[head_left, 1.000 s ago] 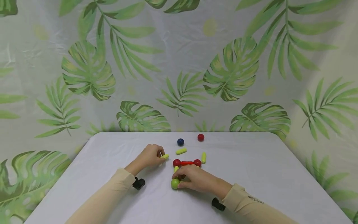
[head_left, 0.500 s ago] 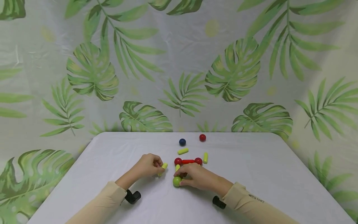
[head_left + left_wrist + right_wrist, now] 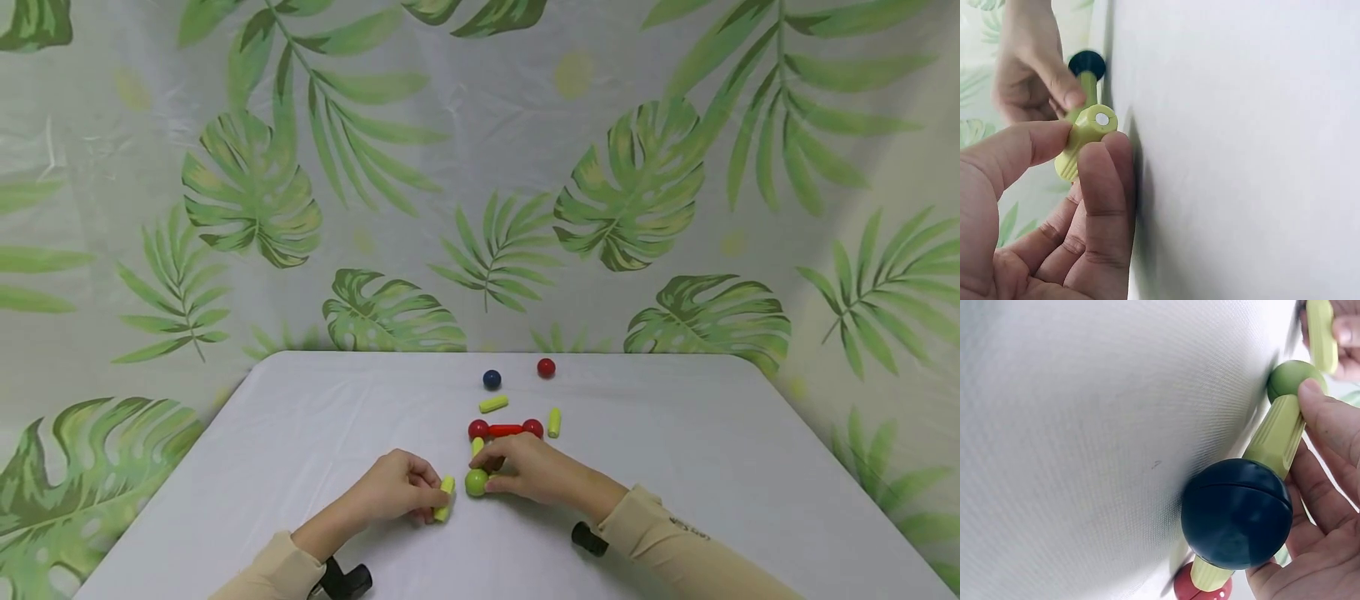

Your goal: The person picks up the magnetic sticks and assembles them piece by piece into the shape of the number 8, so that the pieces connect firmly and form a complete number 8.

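Observation:
In the head view my left hand pinches a loose yellow-green magnetic building rod between thumb and fingers, upright-ish and left of the green ball. Its pale round end faces the left wrist camera. My right hand grips another yellow-green rod, thumb right at the green ball. That rod runs from the green ball to a dark blue ball, hidden behind the hand in the head view. A short rod links the green ball to a red ball; a red rod reaches a second red ball.
Beyond the joined pieces lie a loose blue ball, a red ball and two yellow-green rods, one slanted, one pointing away. A leaf-patterned curtain hangs behind the white table.
My left hand has drawn nearer the body with its rod, which has turned from lying nearly level to more upright. My right hand stays at the green ball.

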`<control>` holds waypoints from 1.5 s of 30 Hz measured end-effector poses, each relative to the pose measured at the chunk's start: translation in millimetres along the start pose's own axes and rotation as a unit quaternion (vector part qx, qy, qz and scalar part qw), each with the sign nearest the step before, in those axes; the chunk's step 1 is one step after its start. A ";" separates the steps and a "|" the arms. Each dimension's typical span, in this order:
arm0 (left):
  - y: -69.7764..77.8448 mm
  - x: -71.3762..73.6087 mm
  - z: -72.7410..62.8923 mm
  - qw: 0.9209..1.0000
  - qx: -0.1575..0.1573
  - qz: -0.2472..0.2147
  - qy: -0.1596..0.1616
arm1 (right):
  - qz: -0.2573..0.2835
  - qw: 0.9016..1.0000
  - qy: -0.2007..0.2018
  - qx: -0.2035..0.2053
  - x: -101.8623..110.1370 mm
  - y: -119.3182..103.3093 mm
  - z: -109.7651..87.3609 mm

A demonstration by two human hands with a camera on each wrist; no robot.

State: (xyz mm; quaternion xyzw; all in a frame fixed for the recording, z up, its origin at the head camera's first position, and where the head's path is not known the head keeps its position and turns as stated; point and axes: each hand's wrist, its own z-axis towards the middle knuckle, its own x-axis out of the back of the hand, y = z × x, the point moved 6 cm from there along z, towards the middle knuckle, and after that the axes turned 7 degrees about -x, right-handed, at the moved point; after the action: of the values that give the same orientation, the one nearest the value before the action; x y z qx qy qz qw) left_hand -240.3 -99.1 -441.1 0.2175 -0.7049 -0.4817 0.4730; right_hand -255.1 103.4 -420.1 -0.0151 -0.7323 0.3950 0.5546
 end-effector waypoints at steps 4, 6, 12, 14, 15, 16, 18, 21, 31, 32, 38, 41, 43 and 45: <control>-1.5 -13.7 -8.2 0.998 0.010 -0.060 -0.013 | 0.020 1.000 0.000 -0.004 1.1 0.0 0.0; -1.5 -20.5 -10.4 0.996 0.017 -0.086 -0.016 | 0.026 1.000 0.002 -0.001 1.7 -0.3 -0.2; 2.6 -35.9 -13.9 0.990 0.042 -0.130 -0.015 | 0.027 1.000 0.005 0.008 1.1 0.3 -1.3; 3.6 -39.3 -14.1 0.989 0.050 -0.136 -0.013 | 0.027 1.000 0.004 0.008 0.4 0.4 -1.8; 3.7 -40.8 -13.9 0.989 0.055 -0.140 -0.012 | 0.026 1.000 0.004 0.009 0.2 0.5 -2.0; 3.7 -42.2 -13.1 0.988 0.058 -0.140 -0.011 | 0.026 1.000 0.005 0.010 0.1 0.5 -2.2; 3.3 -44.4 -11.3 0.988 0.065 -0.141 -0.008 | 0.027 1.000 0.005 0.013 0.1 0.5 -2.9; 2.3 -47.6 -7.5 0.987 0.071 -0.145 -0.006 | 0.028 0.999 0.006 0.019 0.4 0.5 -3.4; 0.8 -51.1 -2.1 0.983 0.083 -0.164 0.001 | 0.036 0.999 -0.001 0.012 0.8 0.3 -3.3; 0.8 -50.9 -2.1 0.983 0.084 -0.165 0.000 | 0.036 0.999 -0.002 0.011 0.8 0.3 -3.1; 1.5 -51.1 -0.9 0.981 0.081 -0.178 -0.008 | 0.033 0.999 0.000 0.011 1.2 0.8 -3.3; 1.2 -51.3 -0.7 0.980 0.081 -0.182 -0.009 | 0.031 0.999 0.002 0.013 1.2 0.7 -3.4; 1.1 -51.4 -0.7 0.980 0.080 -0.183 -0.010 | 0.029 0.999 0.002 0.013 1.1 0.6 -3.2; 1.4 -51.0 -0.8 0.980 0.079 -0.181 -0.011 | 0.030 0.999 0.002 0.013 1.0 0.5 -2.9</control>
State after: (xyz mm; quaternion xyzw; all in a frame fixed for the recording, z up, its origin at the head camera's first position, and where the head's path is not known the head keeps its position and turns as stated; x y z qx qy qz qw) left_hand -216.0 -60.0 -463.1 0.3725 -0.6947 -0.5047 0.3520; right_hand -253.3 105.9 -419.4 -0.0302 -0.7255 0.4207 0.5439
